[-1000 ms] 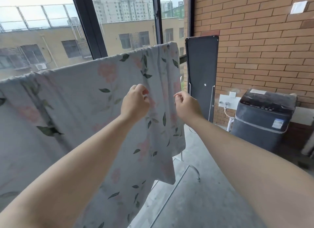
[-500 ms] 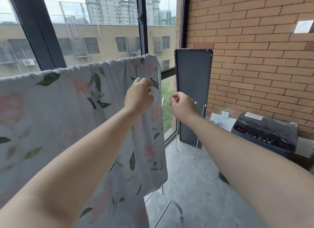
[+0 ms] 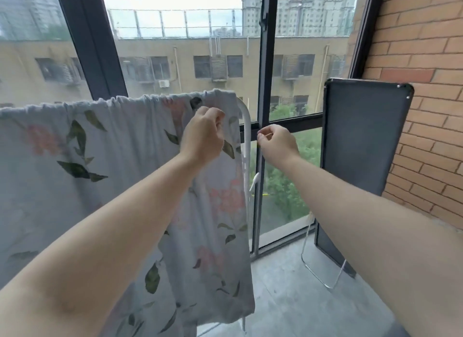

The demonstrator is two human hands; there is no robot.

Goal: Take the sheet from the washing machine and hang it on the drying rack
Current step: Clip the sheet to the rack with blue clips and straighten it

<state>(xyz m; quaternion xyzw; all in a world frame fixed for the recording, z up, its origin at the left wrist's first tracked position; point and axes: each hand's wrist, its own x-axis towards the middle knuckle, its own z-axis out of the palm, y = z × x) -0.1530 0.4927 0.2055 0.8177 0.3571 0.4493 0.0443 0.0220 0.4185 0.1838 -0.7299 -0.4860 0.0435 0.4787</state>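
The pale floral sheet (image 3: 112,173) hangs over the top bar of the white drying rack (image 3: 246,126), its gathered edge running along the bar. My left hand (image 3: 203,136) grips a fold of the sheet near its upper right corner, just below the bar. Just right of the rack's end post, my right hand (image 3: 278,143) is in the air with fingers curled and thumb against forefinger; I see nothing in it. The washing machine is out of view.
A dark folded board (image 3: 360,161) on thin metal legs (image 3: 323,274) leans against the brick wall (image 3: 426,111) at the right. Dark-framed windows (image 3: 265,85) stand right behind the rack. Grey concrete floor (image 3: 300,299) lies between rack and board.
The view has swung up and left, and the washing machine has dropped out of it. My left hand has risen towards the top bar. My right hand has come off the sheet's edge.
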